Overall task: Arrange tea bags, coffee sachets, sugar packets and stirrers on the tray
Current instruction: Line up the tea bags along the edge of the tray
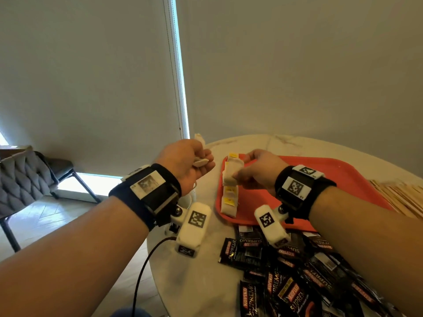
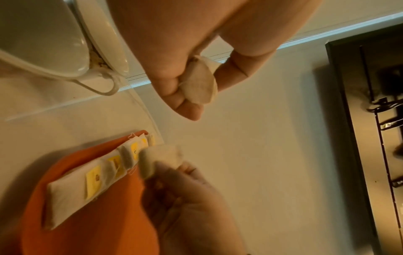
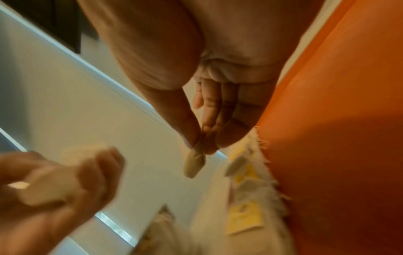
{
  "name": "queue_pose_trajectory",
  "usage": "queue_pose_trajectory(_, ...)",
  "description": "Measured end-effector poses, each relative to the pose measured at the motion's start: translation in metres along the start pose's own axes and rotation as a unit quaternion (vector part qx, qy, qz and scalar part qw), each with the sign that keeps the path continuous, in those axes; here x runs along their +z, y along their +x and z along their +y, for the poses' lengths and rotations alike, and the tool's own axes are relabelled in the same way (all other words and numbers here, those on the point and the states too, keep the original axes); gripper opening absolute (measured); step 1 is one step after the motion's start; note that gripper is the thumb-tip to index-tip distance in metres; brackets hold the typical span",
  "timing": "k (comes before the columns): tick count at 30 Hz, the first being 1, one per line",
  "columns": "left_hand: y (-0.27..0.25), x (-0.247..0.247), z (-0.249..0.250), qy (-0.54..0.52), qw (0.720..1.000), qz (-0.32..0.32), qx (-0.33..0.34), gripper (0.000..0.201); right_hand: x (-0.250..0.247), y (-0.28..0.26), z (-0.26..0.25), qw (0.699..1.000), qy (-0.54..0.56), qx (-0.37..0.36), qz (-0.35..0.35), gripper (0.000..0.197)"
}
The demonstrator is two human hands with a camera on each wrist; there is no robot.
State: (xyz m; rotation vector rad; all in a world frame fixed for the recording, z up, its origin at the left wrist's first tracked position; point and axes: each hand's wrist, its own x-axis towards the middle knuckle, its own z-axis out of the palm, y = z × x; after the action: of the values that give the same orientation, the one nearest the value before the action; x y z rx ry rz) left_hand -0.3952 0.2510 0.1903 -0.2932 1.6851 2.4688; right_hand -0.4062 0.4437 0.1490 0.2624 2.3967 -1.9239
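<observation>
Marble-patterned round table point(image 1: 201, 282) before grey blinds point(image 1: 91, 76); bright gap between blinds.

Red tray point(image 1: 338, 177) on table, far side. Row of tea bags point(image 1: 229, 200) along tray's left edge, overlapping, yellow tags up; at least 4 tags visible in left wrist view point(image 2: 93, 174).

Right hand point(image 1: 258, 170) above the row's far end, pinching 1 tea bag point(image 1: 232, 175) between thumb and fingertips; bag hangs clear of tray, close over the row. Same bag in left wrist view point(image 2: 160, 159); in right wrist view only its lower corner shows below the fingertips point(image 3: 194, 163).

Left hand point(image 1: 183, 163) raised left of tray, off its edge, fingers curled round a bundle of tea bags point(image 1: 201, 161); 1 bag end sticks up past the knuckles. Exact number of bags in bundle: cannot tell. Bundle also in left wrist view point(image 2: 201, 84); blurred in right wrist view point(image 3: 54, 186).

Black coffee sachets point(image 1: 297, 277) heaped on table, near side of tray, under right forearm; some touch tray's near rim. Wooden stirrers point(image 1: 398, 195) stacked right of tray. White cup point(image 2: 65, 43) on table beside left hand. Black cable point(image 1: 142, 271) runs from left wrist unit. Grey chair point(image 1: 25, 179) at left on the floor.
</observation>
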Motion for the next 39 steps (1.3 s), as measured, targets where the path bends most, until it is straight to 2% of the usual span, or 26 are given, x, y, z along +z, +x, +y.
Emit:
queue_pose_trajectory(3, 0.004, -0.002, 0.003, -0.004, 1.0, -0.009, 0.008, 0.056, 0.003, 0.009, 0.009, 0.995, -0.083, 0.034, -0.033, 0.042)
queue_pose_trajectory(6, 0.006, -0.002, 0.004, 0.002, 1.0, -0.013, 0.009, 0.057, 0.009, 0.015, 0.014, 0.99, -0.121, 0.049, -0.055, 0.04)
queue_pose_trajectory(12, 0.009, 0.001, 0.001, -0.001, 1.0, -0.031, 0.002, 0.052, 0.012, 0.023, 0.014, 0.976, -0.21, 0.043, -0.041, 0.031)
queue_pose_trajectory(18, 0.013, 0.001, -0.003, -0.029, 0.998, -0.062, -0.01, 0.046, 0.007, 0.021, 0.012, 0.978, -0.203, 0.034, -0.036, 0.011)
queue_pose_trajectory(22, 0.01, -0.001, -0.005, -0.054, 0.995, -0.081, -0.037, 0.043, 0.011, 0.018, 0.014, 0.965, -0.25, 0.052, -0.064, 0.012)
queue_pose_trajectory(24, 0.007, -0.002, -0.007, -0.074, 0.992, -0.087, -0.049, 0.046, 0.012, 0.015, 0.01, 0.972, -0.229, 0.025, -0.053, 0.008)
queue_pose_trajectory(26, 0.004, -0.002, -0.009, -0.091, 0.99, -0.089, -0.054, 0.047, 0.009, 0.009, 0.001, 0.989, -0.137, -0.045, -0.028, 0.005)
queue_pose_trajectory(29, -0.001, 0.001, -0.012, -0.113, 0.989, -0.079, -0.049, 0.044, 0.004, -0.011, -0.018, 0.985, 0.005, -0.166, -0.045, 0.02)
queue_pose_trajectory(30, -0.001, 0.002, -0.013, -0.124, 0.988, -0.073, -0.045, 0.043, 0.004, -0.019, -0.023, 0.978, 0.008, -0.196, -0.072, 0.026)
queue_pose_trajectory(32, 0.0, 0.004, -0.015, -0.147, 0.986, -0.071, -0.043, 0.047, 0.005, -0.034, -0.03, 0.965, -0.064, -0.236, -0.1, 0.032)
queue_pose_trajectory(35, -0.004, 0.005, -0.017, -0.163, 0.983, -0.069, -0.053, 0.053, 0.01, -0.046, -0.033, 0.944, -0.176, -0.276, -0.05, 0.019)
queue_pose_trajectory(37, -0.011, 0.006, -0.018, -0.15, 0.984, -0.074, -0.059, 0.046, 0.011, -0.046, -0.032, 0.946, -0.135, -0.294, -0.008, 0.009)
queue_pose_trajectory(39, -0.018, 0.006, -0.019, -0.126, 0.988, -0.073, -0.051, 0.036, 0.008, -0.046, -0.035, 0.958, -0.034, -0.284, -0.008, 0.008)
